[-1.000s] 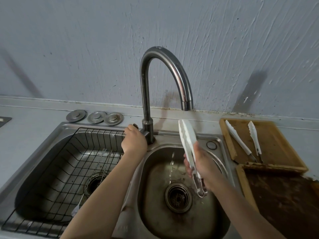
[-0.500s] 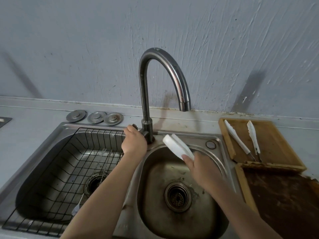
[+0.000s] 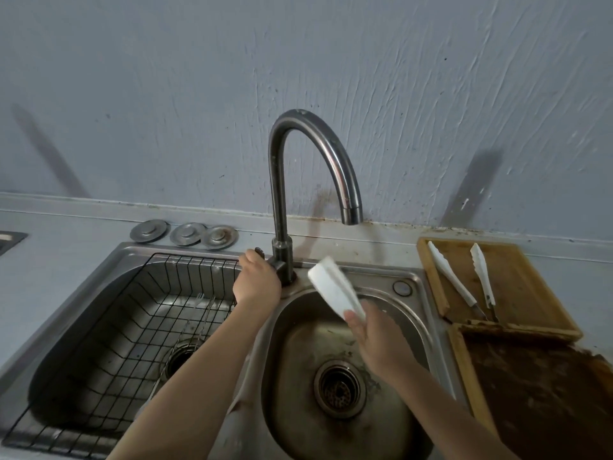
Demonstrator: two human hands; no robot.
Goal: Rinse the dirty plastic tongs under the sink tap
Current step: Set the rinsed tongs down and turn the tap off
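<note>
A: Water has stopped; a second ago we saw a thin stream falling into the right basin (image 3: 411, 330), now nothing leaves the tap (image 3: 351, 214). Our left hand (image 3: 257, 282) is closed round the tap handle at the spout's base.

B: And the white plastic tongs (image 3: 335, 288)?

A: Swung from upright to slanting toward the basin's back rim, left of the spout mouth. Our right hand (image 3: 376, 338) has a closed grip on their lower end.

B: So we judge the rinse is ending, or paused. Two more tongs (image 3: 482, 280) wait on the wooden tray (image 3: 530, 293) at the worktop's right edge.
</note>
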